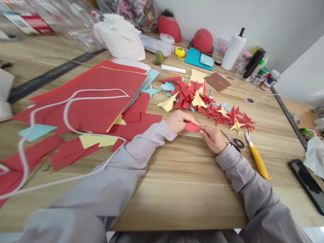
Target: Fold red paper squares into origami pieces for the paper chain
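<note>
A small folded piece of red paper (192,127) is held between both hands, just above the wooden table. My left hand (180,120) pinches its left and upper side, thumb and fingers closed. At the paper's right corner, my right hand (212,137) grips it between thumb and fingertips. Right behind the hands lies a heap of folded red paper stars (186,96), mixed with yellow and light blue ones. Black-handled scissors (235,142) lie beside my right wrist, partly hidden by it. A yellow utility knife (258,158) rests farther right.
Large red sheets (101,98) and cut scraps cover the left side, with a white cable (68,111) looped over them. A black phone (307,185) lies at the right edge. Along the back stand a white roll (233,50), a tape measure (179,51) and several bottles.
</note>
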The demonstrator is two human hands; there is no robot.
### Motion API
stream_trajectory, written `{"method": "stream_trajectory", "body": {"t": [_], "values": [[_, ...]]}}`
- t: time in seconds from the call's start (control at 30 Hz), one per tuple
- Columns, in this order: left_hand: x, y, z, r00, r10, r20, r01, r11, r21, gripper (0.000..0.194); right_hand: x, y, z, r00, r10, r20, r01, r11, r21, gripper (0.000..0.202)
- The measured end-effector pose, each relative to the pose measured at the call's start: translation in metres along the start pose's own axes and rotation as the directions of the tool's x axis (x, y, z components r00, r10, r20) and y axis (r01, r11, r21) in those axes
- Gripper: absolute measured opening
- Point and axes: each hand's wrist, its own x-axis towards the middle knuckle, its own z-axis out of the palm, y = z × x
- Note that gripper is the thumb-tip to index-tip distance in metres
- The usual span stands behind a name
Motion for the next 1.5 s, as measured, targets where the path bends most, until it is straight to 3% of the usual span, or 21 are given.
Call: {"method": "stream_trajectory", "body": {"t": [0.47, 0.67, 0.9, 1.2, 1.5], "values": [[-0.001, -0.008, 0.003, 0.983, -0.182, -0.019, 0.176, 0.968, -0.177, 0.019, -0.002, -0.001, 0.003, 1.0, -0.016, -0.014, 0.015, 0.999, -0.046, 0.033], [-0.001, -0.004, 0.004, 0.974, -0.218, 0.067, 0.226, 0.88, -0.418, 0.019, -0.002, -0.002, 0.002, 0.997, -0.05, -0.067, 0.046, 0.998, -0.049, 0.03], [-0.002, -0.007, 0.003, 0.96, -0.227, 0.164, 0.28, 0.774, -0.568, 0.027, -0.003, 0.0, 0.003, 0.99, -0.076, -0.118, 0.061, 0.989, -0.131, 0.03], [-0.001, -0.004, 0.007, 0.995, -0.093, -0.02, 0.081, 0.935, -0.345, 0.014, -0.004, -0.002, 0.0, 0.998, -0.023, -0.062, 0.02, 0.999, -0.039, 0.029], [-0.002, -0.001, 0.013, 0.992, -0.075, -0.104, 0.049, 0.97, -0.239, 0.006, -0.003, -0.002, 0.0, 0.999, -0.029, -0.033, 0.029, 1.0, 0.0, 0.029]]}}
